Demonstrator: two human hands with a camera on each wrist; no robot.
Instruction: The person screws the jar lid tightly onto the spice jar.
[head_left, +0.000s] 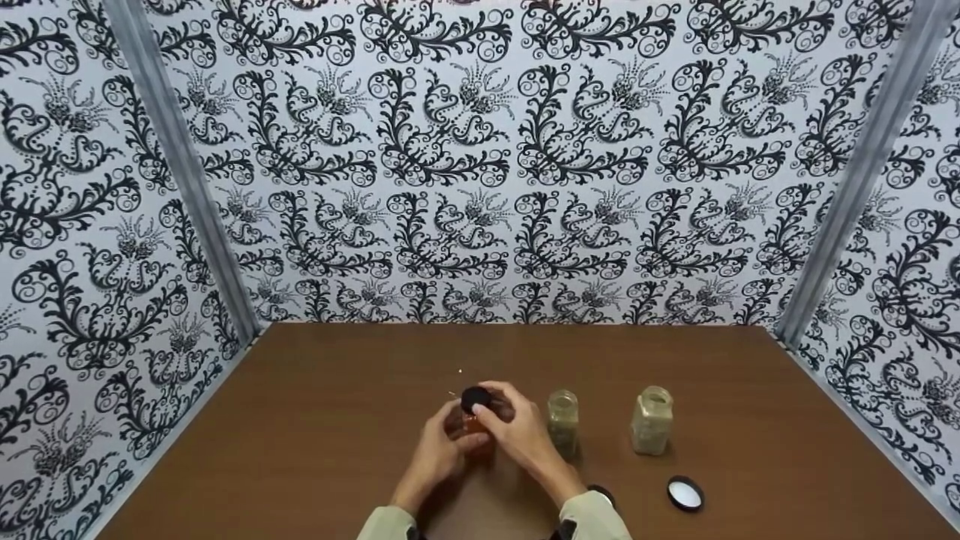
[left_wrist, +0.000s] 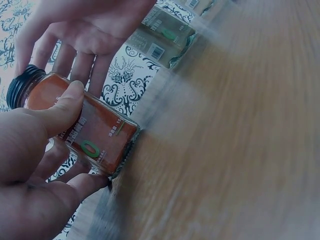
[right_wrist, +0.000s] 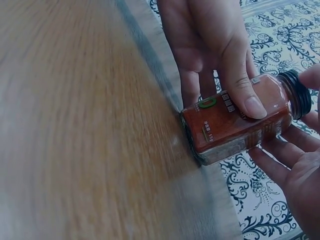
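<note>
A square glass jar of orange-red powder (left_wrist: 107, 127) with a black screw lid (head_left: 475, 399) stands upright near the table's middle. My left hand (head_left: 441, 450) grips the jar's body, its thumb across the printed label in both wrist views. With thumb and fingers, my right hand (head_left: 517, 431) pinches the black lid, which sits on the jar's mouth. Right of my hands stand two lidless glass jars with greenish-beige contents, a nearer jar (head_left: 563, 420) and a farther jar (head_left: 651, 421).
A black lid with a white inside (head_left: 685, 494) lies upturned at the front right. Another dark lid (head_left: 601, 493) is partly hidden by my right sleeve (head_left: 596, 517). Patterned walls (head_left: 480, 187) enclose the brown table (head_left: 337, 375) at the back and sides.
</note>
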